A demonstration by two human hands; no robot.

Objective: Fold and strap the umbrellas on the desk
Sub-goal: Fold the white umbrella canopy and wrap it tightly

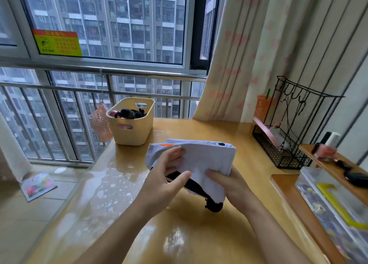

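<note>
L hand (pixel 167 176) curled over the left end of the umbrella (pixel 201 158), fingers on top of the fabric, thumb beneath. R hand (pixel 225 182) clamped on the right side from below. Held just above the worktop (pixel 179 234), mid-front, w/ black handle (pixel 214 205) poking down twd the surface. Looks like mid-fold: pleats gathered but loose, strap not made out. To do it well, prob.: keep R as anchor, smooth & wrap pleats one way w/ L, squeeze tight before reaching for the strap, else risk of springing open. Beyond: yellow basket (pixel 131 128) w/ dark items at far left edge, wire rack (pixel 288 144) far right, nail polish bottles (pixel 328 146) & clear box (pixel 334 204) along the right side. Nothing close enough to block; glossy top maybe slippery for setting down.
</note>
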